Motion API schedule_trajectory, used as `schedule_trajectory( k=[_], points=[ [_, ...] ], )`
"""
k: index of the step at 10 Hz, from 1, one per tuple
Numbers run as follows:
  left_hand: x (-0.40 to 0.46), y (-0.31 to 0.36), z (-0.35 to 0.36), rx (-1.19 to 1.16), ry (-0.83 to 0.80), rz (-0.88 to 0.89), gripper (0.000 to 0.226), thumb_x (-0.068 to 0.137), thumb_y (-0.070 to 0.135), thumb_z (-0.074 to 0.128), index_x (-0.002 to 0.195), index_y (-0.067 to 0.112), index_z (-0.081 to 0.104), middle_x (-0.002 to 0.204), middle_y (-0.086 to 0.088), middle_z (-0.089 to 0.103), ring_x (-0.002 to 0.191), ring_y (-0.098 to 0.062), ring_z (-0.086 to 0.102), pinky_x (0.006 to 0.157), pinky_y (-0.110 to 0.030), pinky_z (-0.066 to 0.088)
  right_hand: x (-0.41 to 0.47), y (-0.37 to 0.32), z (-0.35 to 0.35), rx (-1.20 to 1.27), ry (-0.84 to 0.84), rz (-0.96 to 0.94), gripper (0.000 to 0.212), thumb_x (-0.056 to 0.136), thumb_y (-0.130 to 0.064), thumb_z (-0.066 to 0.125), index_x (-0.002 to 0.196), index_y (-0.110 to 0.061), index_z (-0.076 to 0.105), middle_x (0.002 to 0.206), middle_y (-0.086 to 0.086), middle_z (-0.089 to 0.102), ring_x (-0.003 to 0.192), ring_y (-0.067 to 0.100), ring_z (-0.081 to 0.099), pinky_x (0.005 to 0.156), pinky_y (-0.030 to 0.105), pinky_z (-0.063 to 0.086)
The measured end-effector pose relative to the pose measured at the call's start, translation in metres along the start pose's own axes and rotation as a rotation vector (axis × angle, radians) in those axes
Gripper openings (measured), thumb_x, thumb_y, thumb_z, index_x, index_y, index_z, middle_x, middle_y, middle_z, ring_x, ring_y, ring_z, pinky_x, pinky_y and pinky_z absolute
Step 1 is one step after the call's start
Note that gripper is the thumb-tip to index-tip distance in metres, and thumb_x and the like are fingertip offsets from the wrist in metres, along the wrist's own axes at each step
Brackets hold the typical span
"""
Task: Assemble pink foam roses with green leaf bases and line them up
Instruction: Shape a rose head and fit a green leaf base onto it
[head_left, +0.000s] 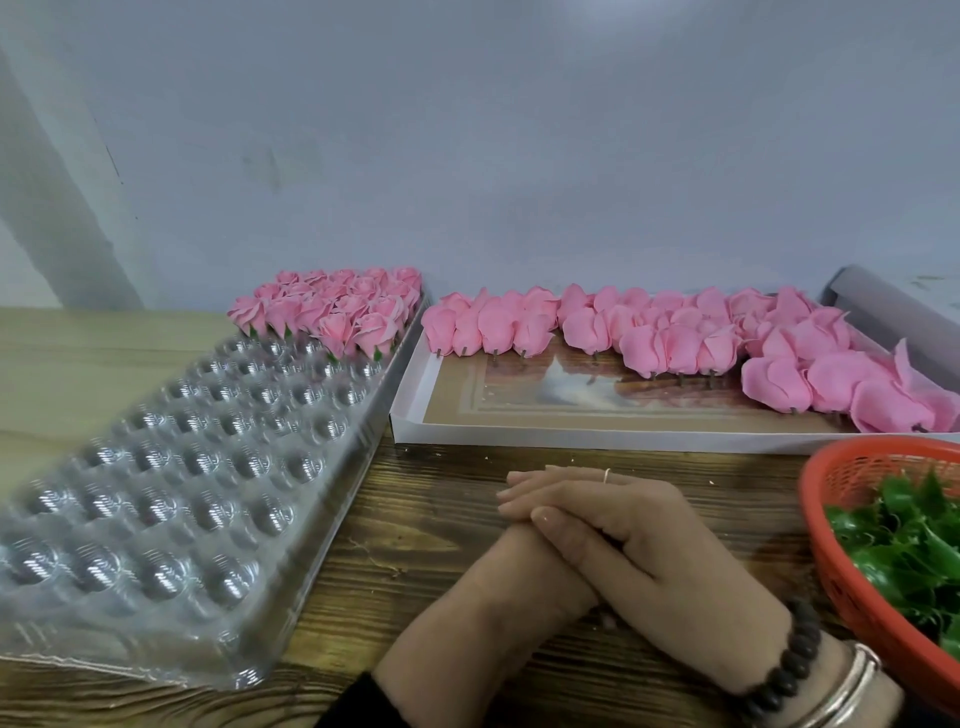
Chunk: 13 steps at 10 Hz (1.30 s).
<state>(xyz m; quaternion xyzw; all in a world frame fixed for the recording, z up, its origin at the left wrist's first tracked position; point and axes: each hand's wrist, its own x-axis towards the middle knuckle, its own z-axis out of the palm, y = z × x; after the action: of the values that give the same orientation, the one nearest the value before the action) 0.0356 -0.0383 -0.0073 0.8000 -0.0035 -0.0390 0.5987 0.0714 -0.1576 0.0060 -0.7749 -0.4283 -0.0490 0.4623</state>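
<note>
1. One clear tray (171, 499) of dimpled cups lies at 9 o'clock on the table (441, 525); only its far rows are filled.
2. Finished roses (332, 306), pink with green bases showing beneath, stand packed in those far rows at 11 o'clock; there are roughly twenty, too crowded to count exactly.
3. One white box (597, 434) sits at 1 o'clock, just beside the tray.
4. Bare roses (670, 343) lie in rows along the box's far side and right end, short stems pointing toward the person; about thirty, overlapping too much for a sure count.
5. One red basket (831, 551) at 3 o'clock holds a heap of green leaves (904, 540), uncountable.
6. The left hand (530, 493) rests flat on the table at 6 o'clock, fingers straight, mostly covered, gripping nothing.
7. The right hand (654, 551) lies across the left, fingers relaxed and laid over it, gripping nothing; it wears one ring (607, 475).
8. The right wrist carries one bead bracelet (789, 660) and one metal bangle (847, 686).
</note>
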Motion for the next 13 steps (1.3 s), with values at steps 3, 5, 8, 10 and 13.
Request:
schedule_trajectory(
  k=[3,5,8,10,13],
  points=[
    [0.012,0.019,0.006,0.065,0.011,0.279,0.018,0.084,0.003,0.062,0.074,0.017,0.065,0.071,0.005,0.066,0.068,-0.005,0.062,0.061,-0.017,0.049,-0.006,0.01,-0.007,0.128,0.06,0.227,0.051,0.068,-0.061,0.054,0.116,-0.045,0.053,0.107,-0.023,0.065,0.102,-0.003,0.059,0.088,0.021,0.048],
    [0.014,0.013,0.005,0.049,0.106,0.267,0.016,0.085,0.011,0.064,0.074,0.022,0.065,0.071,0.002,0.067,0.066,-0.006,0.063,0.06,-0.016,0.048,-0.007,0.003,-0.005,0.142,0.176,0.183,0.063,0.065,-0.076,0.053,0.117,-0.039,0.054,0.112,-0.024,0.062,0.107,-0.002,0.057,0.088,0.011,0.043],
    [0.014,0.016,0.019,0.317,0.047,0.338,0.035,0.092,0.004,0.047,0.128,0.006,0.046,0.11,0.012,0.05,0.1,0.017,0.035,0.081,0.008,0.025,-0.002,0.002,0.002,0.015,0.186,0.126,0.029,0.09,-0.03,0.044,0.098,-0.024,0.071,0.103,-0.017,0.068,0.11,-0.007,0.054,0.099,0.019,0.04],
    [-0.003,0.009,0.003,0.252,-0.137,0.131,0.033,0.088,-0.006,0.051,0.119,0.0,0.054,0.107,-0.007,0.06,0.067,0.009,0.061,0.059,-0.006,0.045,-0.001,-0.003,-0.005,-0.001,-0.086,0.056,0.036,0.091,-0.035,0.042,0.106,-0.019,0.07,0.11,-0.016,0.066,0.113,-0.012,0.05,0.097,0.008,0.036],
    [0.011,0.021,0.002,-0.088,0.067,0.298,0.014,0.081,-0.001,0.065,0.072,0.01,0.067,0.063,-0.001,0.066,0.059,-0.003,0.059,0.056,-0.015,0.047,-0.006,0.003,-0.014,0.24,0.099,0.223,0.073,0.054,-0.052,0.078,0.12,-0.039,0.049,0.121,-0.016,0.059,0.112,-0.008,0.052,0.092,0.009,0.04]
  ],
)
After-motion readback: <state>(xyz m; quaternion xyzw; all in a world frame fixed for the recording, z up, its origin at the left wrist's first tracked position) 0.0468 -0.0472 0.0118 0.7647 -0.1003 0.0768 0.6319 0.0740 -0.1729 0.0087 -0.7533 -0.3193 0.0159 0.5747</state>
